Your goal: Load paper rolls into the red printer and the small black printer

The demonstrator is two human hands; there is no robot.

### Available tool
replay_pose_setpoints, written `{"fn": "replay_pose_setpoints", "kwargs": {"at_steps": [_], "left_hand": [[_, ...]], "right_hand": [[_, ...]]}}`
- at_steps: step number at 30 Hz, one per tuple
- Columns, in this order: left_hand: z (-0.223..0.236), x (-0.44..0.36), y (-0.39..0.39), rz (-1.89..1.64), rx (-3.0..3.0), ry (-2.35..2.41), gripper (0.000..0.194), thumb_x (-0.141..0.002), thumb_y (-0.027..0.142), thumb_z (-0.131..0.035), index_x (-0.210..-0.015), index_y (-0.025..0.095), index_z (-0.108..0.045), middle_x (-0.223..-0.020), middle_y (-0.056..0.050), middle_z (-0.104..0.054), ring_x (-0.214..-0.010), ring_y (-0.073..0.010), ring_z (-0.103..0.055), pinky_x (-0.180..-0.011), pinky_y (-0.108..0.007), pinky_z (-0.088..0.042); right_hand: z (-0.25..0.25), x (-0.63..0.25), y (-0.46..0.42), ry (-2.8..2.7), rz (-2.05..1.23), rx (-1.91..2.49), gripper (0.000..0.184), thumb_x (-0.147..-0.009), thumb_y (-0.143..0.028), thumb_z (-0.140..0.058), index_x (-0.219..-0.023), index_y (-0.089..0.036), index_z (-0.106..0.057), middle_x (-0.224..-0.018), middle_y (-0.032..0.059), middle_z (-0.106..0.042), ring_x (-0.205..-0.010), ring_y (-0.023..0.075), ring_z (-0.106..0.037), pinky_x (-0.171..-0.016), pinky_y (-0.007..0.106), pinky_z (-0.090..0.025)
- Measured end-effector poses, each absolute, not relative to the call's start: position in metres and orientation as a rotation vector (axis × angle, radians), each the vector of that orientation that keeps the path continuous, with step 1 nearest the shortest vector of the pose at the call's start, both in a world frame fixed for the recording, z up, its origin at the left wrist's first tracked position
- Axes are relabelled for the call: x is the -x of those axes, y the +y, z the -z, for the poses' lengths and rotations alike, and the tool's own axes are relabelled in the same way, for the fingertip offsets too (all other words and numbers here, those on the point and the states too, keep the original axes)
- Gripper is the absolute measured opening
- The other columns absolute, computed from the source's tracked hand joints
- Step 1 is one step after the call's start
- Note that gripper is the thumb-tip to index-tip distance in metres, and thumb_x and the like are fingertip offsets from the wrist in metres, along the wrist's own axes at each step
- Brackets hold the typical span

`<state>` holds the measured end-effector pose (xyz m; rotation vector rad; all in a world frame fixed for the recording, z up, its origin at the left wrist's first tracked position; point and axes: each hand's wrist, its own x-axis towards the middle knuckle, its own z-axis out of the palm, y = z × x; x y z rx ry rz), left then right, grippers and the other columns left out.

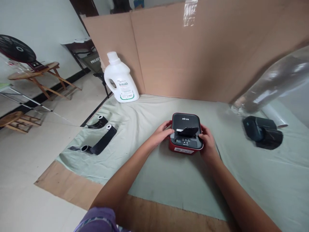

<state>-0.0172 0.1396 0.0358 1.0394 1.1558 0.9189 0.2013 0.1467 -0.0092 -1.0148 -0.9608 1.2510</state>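
Observation:
A small label printer (185, 121), black on top and red around the sides, sits on the cloth-covered table in front of me. Out of its top slot sticks a short black strip (189, 131). My left hand (161, 134) grips the printer's left side, thumb on the top edge. On the opposite side my right hand (207, 141) is closed around the red wall, its thumb near the strip. Fingers beneath the sides are partly hidden. The lid looks closed, and buttons show on the front of the top face.
Loose rolls of black ribbon (103, 140) with white cores lie to the left. A white detergent bottle (122, 80) stands against the cardboard wall (181, 54). To the right are a dark, blurred object (262, 132) and a clear plastic-wrapped roll (272, 83).

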Motion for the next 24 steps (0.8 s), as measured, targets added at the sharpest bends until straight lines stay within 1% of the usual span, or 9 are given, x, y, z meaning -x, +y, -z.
{"fn": "replay_pose_setpoints", "kwargs": {"at_steps": [2, 4, 7, 10, 13, 16, 18, 21, 24], "left_hand": [[-0.035, 0.016, 0.140, -0.931, -1.035, 1.158, 0.062, -0.082, 0.026, -0.062, -0.143, 0.021, -0.052, -0.159, -0.010, -0.045, -0.137, -0.0304, -0.051, -0.092, -0.032, -0.055], [-0.035, 0.015, 0.140, -0.930, -1.024, 1.168, 0.061, -0.082, 0.025, -0.062, -0.142, 0.021, -0.053, -0.158, -0.009, -0.047, -0.137, -0.0307, -0.051, -0.093, -0.032, -0.056], [-0.035, 0.015, 0.140, -0.926, -1.011, 1.171, 0.060, -0.083, 0.026, -0.062, -0.142, 0.022, -0.052, -0.157, -0.008, -0.048, -0.134, -0.0301, -0.054, -0.091, -0.033, -0.056], [-0.033, 0.017, 0.140, -0.917, -1.022, 1.163, 0.059, -0.084, 0.031, -0.062, -0.142, 0.023, -0.052, -0.157, -0.008, -0.048, -0.132, -0.0295, -0.056, -0.089, -0.033, -0.056], [-0.031, 0.020, 0.141, -0.891, -1.045, 1.155, 0.060, -0.085, 0.037, -0.062, -0.143, 0.024, -0.050, -0.157, -0.009, -0.047, -0.131, -0.0304, -0.056, -0.085, -0.033, -0.056], [-0.030, 0.020, 0.141, -0.883, -1.044, 1.143, 0.062, -0.087, 0.041, -0.061, -0.145, 0.025, -0.048, -0.157, -0.009, -0.048, -0.130, -0.0309, -0.057, -0.082, -0.032, -0.056], [-0.032, 0.020, 0.140, -0.892, -1.047, 1.150, 0.061, -0.088, 0.041, -0.060, -0.145, 0.024, -0.048, -0.156, -0.009, -0.048, -0.132, -0.0308, -0.055, -0.081, -0.032, -0.056], [-0.035, 0.019, 0.139, -0.889, -1.055, 1.149, 0.059, -0.088, 0.039, -0.060, -0.144, 0.024, -0.049, -0.157, -0.009, -0.047, -0.135, -0.0315, -0.052, -0.081, -0.032, -0.056], [-0.036, 0.021, 0.139, -0.884, -1.053, 1.125, 0.059, -0.089, 0.042, -0.062, -0.144, 0.026, -0.050, -0.157, -0.008, -0.047, -0.138, -0.0322, -0.050, -0.084, -0.034, -0.056]], "right_hand": [[0.006, -0.200, 0.148, -0.942, -1.241, 1.044, 0.049, -0.067, -0.026, -0.062, -0.115, -0.027, -0.067, -0.117, 0.0032, -0.070, -0.109, 0.0251, -0.061, -0.083, 0.034, -0.049], [0.005, -0.200, 0.148, -0.944, -1.230, 1.056, 0.049, -0.066, -0.026, -0.062, -0.115, -0.026, -0.067, -0.117, 0.0036, -0.070, -0.109, 0.0251, -0.061, -0.082, 0.034, -0.049], [0.009, -0.199, 0.147, -0.975, -1.218, 1.044, 0.049, -0.072, -0.029, -0.061, -0.121, -0.025, -0.065, -0.119, 0.0046, -0.069, -0.110, 0.0252, -0.062, -0.085, 0.035, -0.050], [0.017, -0.200, 0.145, -1.001, -1.182, 1.031, 0.046, -0.080, -0.037, -0.061, -0.124, -0.026, -0.063, -0.127, 0.0055, -0.067, -0.116, 0.0260, -0.061, -0.093, 0.038, -0.050], [0.021, -0.202, 0.144, -1.029, -1.204, 1.014, 0.046, -0.085, -0.045, -0.064, -0.127, -0.026, -0.062, -0.133, 0.0058, -0.065, -0.122, 0.0268, -0.060, -0.099, 0.040, -0.049], [0.020, -0.205, 0.144, -1.011, -1.266, 1.001, 0.047, -0.085, -0.047, -0.065, -0.128, -0.027, -0.062, -0.134, 0.0059, -0.066, -0.122, 0.0272, -0.061, -0.099, 0.040, -0.050], [0.018, -0.206, 0.144, -1.007, -1.281, 1.003, 0.046, -0.085, -0.046, -0.066, -0.127, -0.027, -0.063, -0.132, 0.0059, -0.067, -0.122, 0.0275, -0.062, -0.098, 0.040, -0.051], [0.015, -0.206, 0.144, -1.022, -1.282, 1.016, 0.047, -0.084, -0.045, -0.066, -0.127, -0.028, -0.063, -0.131, 0.0059, -0.068, -0.124, 0.0278, -0.060, -0.098, 0.040, -0.051], [0.011, -0.204, 0.142, -1.006, -1.288, 1.037, 0.048, -0.083, -0.046, -0.066, -0.127, -0.029, -0.063, -0.134, 0.0051, -0.066, -0.125, 0.0279, -0.059, -0.099, 0.041, -0.050]]}}
